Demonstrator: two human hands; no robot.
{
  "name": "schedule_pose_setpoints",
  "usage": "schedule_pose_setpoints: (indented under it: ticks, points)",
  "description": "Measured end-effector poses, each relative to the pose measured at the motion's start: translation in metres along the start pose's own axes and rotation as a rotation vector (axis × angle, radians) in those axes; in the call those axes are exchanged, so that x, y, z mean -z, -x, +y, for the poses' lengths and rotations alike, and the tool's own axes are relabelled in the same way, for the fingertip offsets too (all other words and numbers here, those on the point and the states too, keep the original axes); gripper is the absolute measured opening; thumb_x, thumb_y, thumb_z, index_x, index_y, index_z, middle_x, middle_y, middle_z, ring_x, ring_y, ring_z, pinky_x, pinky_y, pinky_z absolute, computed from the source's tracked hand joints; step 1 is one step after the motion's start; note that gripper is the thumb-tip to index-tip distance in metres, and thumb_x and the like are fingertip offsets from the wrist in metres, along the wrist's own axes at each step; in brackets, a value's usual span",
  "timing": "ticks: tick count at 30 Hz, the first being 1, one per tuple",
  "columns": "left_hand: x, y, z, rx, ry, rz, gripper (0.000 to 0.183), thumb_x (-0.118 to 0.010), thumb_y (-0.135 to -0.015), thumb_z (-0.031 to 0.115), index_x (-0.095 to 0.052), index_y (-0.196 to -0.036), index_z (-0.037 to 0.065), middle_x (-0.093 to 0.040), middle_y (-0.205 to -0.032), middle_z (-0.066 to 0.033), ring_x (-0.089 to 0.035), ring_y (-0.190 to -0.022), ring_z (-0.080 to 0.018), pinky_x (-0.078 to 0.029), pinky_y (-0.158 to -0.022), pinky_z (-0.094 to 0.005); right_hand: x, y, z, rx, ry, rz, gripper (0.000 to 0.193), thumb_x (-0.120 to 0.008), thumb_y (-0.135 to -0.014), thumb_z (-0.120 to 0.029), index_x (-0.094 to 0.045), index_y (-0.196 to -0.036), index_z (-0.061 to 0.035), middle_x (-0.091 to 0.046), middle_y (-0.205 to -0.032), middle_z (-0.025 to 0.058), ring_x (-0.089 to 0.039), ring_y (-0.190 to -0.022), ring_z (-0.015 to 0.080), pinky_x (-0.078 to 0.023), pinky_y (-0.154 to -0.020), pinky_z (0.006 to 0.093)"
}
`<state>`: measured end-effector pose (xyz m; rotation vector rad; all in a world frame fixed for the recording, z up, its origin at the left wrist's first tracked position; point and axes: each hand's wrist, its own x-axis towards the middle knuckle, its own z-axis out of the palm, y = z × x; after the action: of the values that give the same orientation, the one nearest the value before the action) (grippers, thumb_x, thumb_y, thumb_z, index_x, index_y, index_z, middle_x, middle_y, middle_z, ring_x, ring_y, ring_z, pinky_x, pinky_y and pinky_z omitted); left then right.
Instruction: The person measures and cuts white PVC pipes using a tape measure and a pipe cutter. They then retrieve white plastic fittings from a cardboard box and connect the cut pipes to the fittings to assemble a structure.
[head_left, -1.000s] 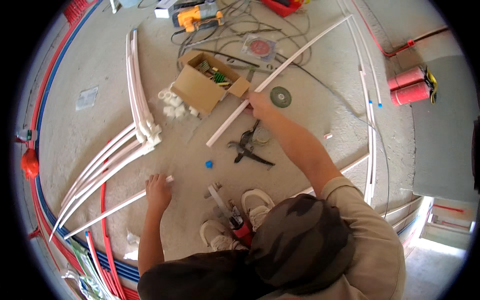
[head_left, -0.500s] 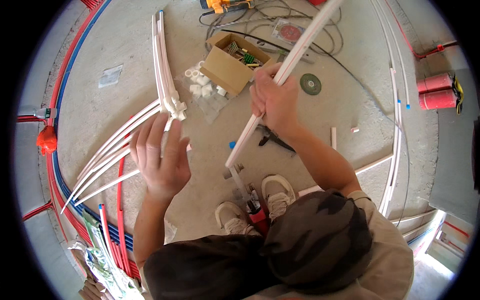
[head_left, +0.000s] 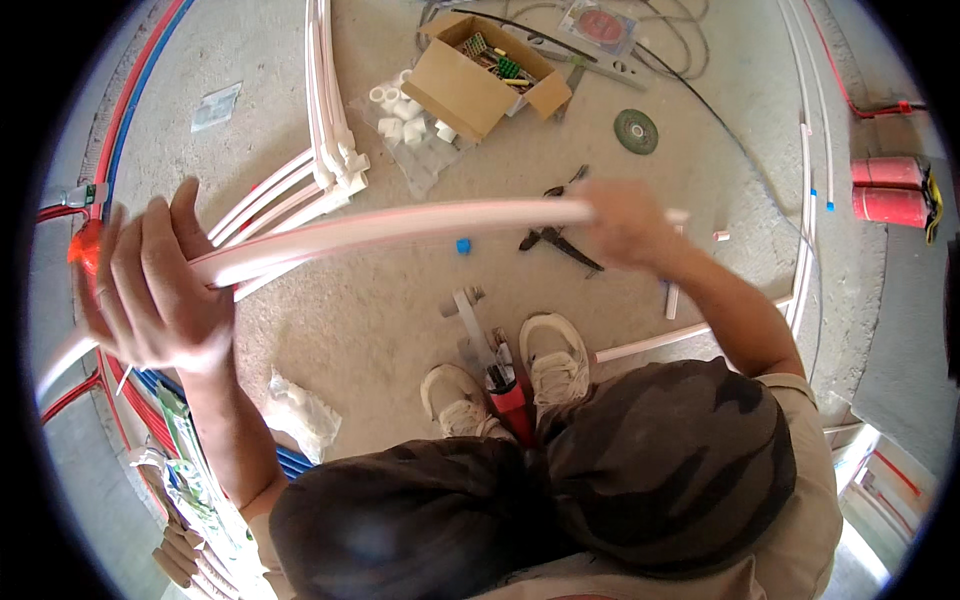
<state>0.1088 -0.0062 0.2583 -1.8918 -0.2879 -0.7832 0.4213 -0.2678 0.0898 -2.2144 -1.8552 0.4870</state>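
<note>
White pipe (head_left: pixel 400 229) reached over the concrete floor (head_left: pixel 370 370) toward its left edge, where I had the left hand (head_left: pixel 165 290) against it, fingers loosely extended, while my right hand (head_left: pixel 628 225), blurred, gripped it near its other end.

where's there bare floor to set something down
Bare floor shows between the held white pipe, the plastic bag and the left shoe; another patch lies between the clear packet and the pipe bundle. Crowded: around the cardboard box, with white fittings beside it.
</note>
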Motion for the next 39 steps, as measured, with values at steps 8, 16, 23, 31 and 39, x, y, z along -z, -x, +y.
schedule_pose_setpoints:
  ticks: [8,16,23,31,39]
  points:
    - [-0.046,0.236,-0.065,0.327,0.096,-0.475,0.018,-0.074,-0.093,0.030,-0.073,-0.088,0.013,-0.072,-0.082,-0.0032,-0.068,-0.076,-0.0245,-0.051,-0.082,-0.0378,0.089,0.044,0.313,-0.812,1.048,0.739,0.048,-0.074,-0.084,-0.022,-0.061,-0.125,-0.0012,-0.063,-0.118,0.0220,-0.060,-0.112,0.0390,-0.049,-0.095,0.0477]
    - [-0.052,0.221,0.100,0.602,0.634,-1.314,0.049,-0.078,-0.083,0.055,-0.072,-0.090,0.007,-0.071,-0.086,-0.0202,-0.069,-0.084,-0.0399,-0.051,-0.072,-0.0530,-0.046,0.007,0.090,-0.083,-0.011,0.059,0.058,-0.075,-0.086,-0.029,-0.054,-0.136,-0.0074,-0.050,-0.143,0.0218,-0.044,-0.136,0.0423,-0.036,-0.115,0.0499]
    - [-0.048,0.143,0.174,0.403,1.068,-1.477,0.037,-0.074,-0.086,0.041,-0.069,-0.096,0.006,-0.071,-0.096,-0.0198,-0.067,-0.095,-0.0419,-0.052,-0.084,-0.0514,-0.088,0.014,0.094,0.013,0.048,-0.086,0.061,-0.081,-0.080,-0.025,-0.057,-0.132,-0.0061,-0.051,-0.142,0.0154,-0.045,-0.134,0.0385,-0.043,-0.109,0.0468]
    - [-0.038,0.170,0.213,0.606,1.346,-1.295,0.030,-0.072,-0.089,0.025,-0.066,-0.107,0.001,-0.069,-0.101,-0.0221,-0.064,-0.098,-0.0459,-0.050,-0.087,-0.0541,-0.045,0.008,0.039,0.122,-0.281,0.021,0.040,-0.078,-0.083,-0.024,-0.067,-0.116,-0.0041,-0.068,-0.109,0.0168,-0.060,-0.108,0.0371,-0.048,-0.097,0.0446]
    - [0.017,0.076,0.202,1.337,2.189,-1.040,0.029,-0.070,-0.093,0.009,-0.068,-0.120,0.000,-0.072,-0.103,-0.0089,-0.069,-0.097,-0.0234,-0.054,-0.088,-0.0347,-0.036,-0.046,-0.077,0.285,-0.461,0.122,0.048,-0.079,-0.081,-0.038,-0.063,-0.111,-0.0042,-0.067,-0.095,0.0189,-0.066,-0.091,0.0387,-0.051,-0.077,0.0454]
